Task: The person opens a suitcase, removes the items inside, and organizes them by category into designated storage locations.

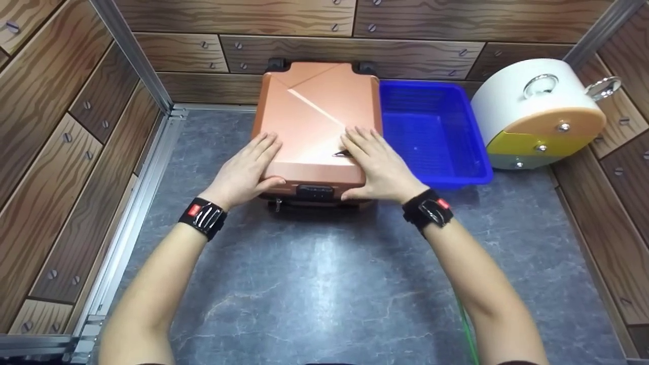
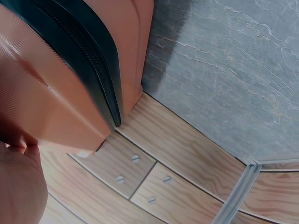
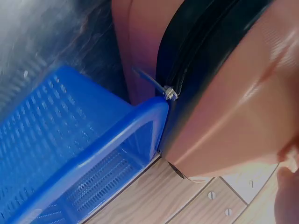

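Observation:
A copper-orange hard-shell suitcase (image 1: 317,116) lies flat on the grey stone-look table, its black zipper seam (image 2: 88,60) running round the side. My left hand (image 1: 248,170) rests on the lid's near left corner, fingers straight on top and thumb along the front edge. My right hand (image 1: 372,165) lies on the near right corner the same way, thumb against the front edge. A black lock panel (image 1: 315,192) sits between the thumbs. A zipper pull (image 3: 159,84) shows in the right wrist view beside the suitcase (image 3: 233,102).
A blue perforated plastic basket (image 1: 433,132) stands right against the suitcase's right side. A white drum-like object with orange and yellow faces (image 1: 540,114) leans in the back right corner. Wood-patterned walls (image 1: 56,142) enclose the grey table (image 1: 324,284).

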Demonstrator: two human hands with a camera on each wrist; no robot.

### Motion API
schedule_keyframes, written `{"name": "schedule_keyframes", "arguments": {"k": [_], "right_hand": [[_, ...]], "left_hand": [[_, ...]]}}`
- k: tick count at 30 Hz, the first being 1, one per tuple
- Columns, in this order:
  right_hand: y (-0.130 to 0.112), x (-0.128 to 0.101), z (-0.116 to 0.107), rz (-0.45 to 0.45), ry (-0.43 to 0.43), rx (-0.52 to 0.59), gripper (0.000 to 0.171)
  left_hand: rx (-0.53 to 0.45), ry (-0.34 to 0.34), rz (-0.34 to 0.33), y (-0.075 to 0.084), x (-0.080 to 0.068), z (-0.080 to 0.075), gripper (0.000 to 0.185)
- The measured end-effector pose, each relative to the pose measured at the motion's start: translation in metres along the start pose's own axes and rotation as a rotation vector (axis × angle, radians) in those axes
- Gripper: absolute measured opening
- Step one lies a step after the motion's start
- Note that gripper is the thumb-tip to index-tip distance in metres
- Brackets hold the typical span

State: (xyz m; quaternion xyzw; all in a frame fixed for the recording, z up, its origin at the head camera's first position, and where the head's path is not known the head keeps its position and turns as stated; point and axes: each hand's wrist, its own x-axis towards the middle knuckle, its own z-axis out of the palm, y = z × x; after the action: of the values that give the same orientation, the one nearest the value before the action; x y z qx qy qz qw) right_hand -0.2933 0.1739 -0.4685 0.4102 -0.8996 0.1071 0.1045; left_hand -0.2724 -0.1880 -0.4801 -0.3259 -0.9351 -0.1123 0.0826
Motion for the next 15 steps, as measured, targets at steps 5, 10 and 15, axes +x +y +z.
{"name": "schedule_keyframes", "arguments": {"k": [5, 10, 15], "right_hand": [[0.002, 0.002, 0.004, 0.003, -0.039, -0.033, 0.122], [0.000, 0.003, 0.005, -0.011, -0.024, -0.040, 0.117], [0.000, 0.002, 0.005, -0.003, -0.018, -0.037, 0.116]], "left_hand": [[-0.007, 0.000, 0.002, 0.001, 0.000, 0.002, 0.090], [-0.001, 0.004, -0.023, 0.003, -0.001, 0.001, 0.090], [-0.049, 0.159, -0.113, 0.020, -0.010, 0.016, 0.084]]}}
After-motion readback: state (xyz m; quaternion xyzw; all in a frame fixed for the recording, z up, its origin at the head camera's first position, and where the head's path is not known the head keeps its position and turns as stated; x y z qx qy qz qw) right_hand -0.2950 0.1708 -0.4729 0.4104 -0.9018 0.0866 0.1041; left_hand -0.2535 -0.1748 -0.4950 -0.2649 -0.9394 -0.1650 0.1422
